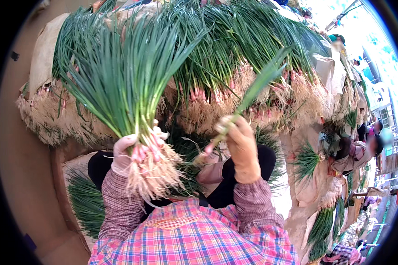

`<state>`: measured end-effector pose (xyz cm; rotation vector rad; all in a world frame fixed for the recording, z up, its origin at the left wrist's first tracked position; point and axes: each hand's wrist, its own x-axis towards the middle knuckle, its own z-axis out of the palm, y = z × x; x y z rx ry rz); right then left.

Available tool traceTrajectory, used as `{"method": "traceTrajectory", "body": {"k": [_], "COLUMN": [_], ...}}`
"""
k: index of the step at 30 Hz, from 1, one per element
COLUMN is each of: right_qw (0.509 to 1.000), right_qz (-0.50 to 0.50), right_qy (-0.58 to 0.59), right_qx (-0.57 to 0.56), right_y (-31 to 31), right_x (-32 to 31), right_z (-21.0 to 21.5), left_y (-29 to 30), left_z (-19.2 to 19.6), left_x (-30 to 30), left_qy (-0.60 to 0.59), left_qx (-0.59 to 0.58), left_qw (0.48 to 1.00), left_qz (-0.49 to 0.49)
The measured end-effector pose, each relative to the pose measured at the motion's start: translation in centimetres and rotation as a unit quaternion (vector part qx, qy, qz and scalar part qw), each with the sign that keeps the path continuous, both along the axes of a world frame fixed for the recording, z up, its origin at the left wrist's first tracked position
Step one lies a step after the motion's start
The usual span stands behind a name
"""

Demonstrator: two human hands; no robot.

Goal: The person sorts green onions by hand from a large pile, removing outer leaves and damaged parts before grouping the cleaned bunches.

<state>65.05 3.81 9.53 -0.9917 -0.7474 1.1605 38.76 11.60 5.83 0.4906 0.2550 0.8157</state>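
Note:
My left hand (124,152), in a pale glove, is closed round a large bunch of green garlic (132,79). Its leaves fan out upward and away, and the pink bulbs and long pale roots hang over my wrist side. In my tan-gloved right hand (241,148) is a single green garlic stalk (251,97), pinched at the stem. Its leaf points up to the right, its pink bulb end down to the left, somewhat blurred. The stalk is apart from the bunch. Between my knees lie more green leaves (188,154), partly hidden by the bunch.
A long heap of green garlic (234,39) lies across in front of me, roots toward me. Another pile (84,201) rests at my left, and a small bunch (308,161) on sacking at my right. Several people (353,150) sit farther right among more bundles (321,225).

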Motion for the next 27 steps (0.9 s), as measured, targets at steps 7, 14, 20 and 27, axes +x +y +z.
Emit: {"method": "traceTrajectory", "body": {"k": [7,14,20,27], "right_qw": [0.992,0.851,0.806,0.978], "right_qz": [0.111,-0.229,-0.118,-0.001], "right_qy": [-0.02,-0.472,-0.545,-0.102], "right_qx": [-0.053,-0.015,-0.198,-0.18], "right_y": [6.9,8.3,12.0,3.1], "right_x": [-6.3,1.7,7.9,-0.5], "right_z": [-5.1,-4.8,-4.4,-1.7], "left_y": [-1.6,-1.3,-1.0,-0.3], "left_z": [0.6,0.0,0.0,0.0], "left_x": [3.4,2.4,3.8,4.4], "left_qy": [0.045,0.05,-0.052,0.03], "left_qx": [-0.028,0.033,-0.038,0.038], "left_qw": [0.998,0.998,0.996,0.997], "left_qz": [-0.029,-0.005,-0.064,-0.063]}}
